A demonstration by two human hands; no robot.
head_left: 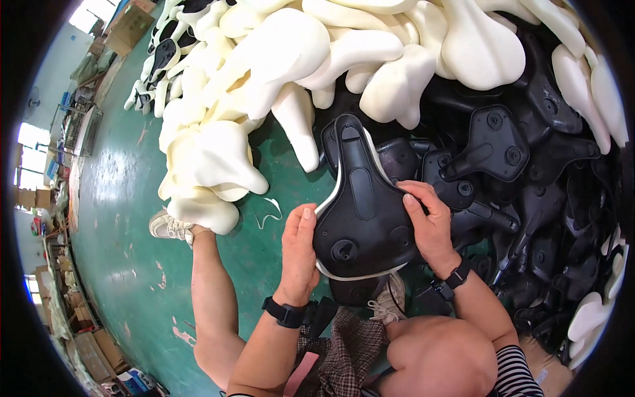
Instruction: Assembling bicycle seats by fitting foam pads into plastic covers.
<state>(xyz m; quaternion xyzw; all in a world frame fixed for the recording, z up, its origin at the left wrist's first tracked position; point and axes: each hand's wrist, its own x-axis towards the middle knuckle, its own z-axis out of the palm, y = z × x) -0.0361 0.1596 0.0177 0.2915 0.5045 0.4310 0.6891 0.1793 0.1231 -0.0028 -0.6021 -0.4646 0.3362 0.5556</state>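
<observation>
— Over the green floor (126,198), between the knees — what's being held?
— A black saddle base (362,205), underside up; left hand (299,255) and right hand (430,225) each have a grip clamped on its rim, with cream foam pads (278,59) and black shells (529,165) heaped behind.

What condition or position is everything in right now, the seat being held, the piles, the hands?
Black seat shell: held underside up, pale padding edge showing around it.
Left hand: grip closed on the shell's left edge.
Right hand: grip closed on the shell's right edge.
Cream foam pads: heaped loose on the floor.
Black shells: piled, mostly underside up.
</observation>
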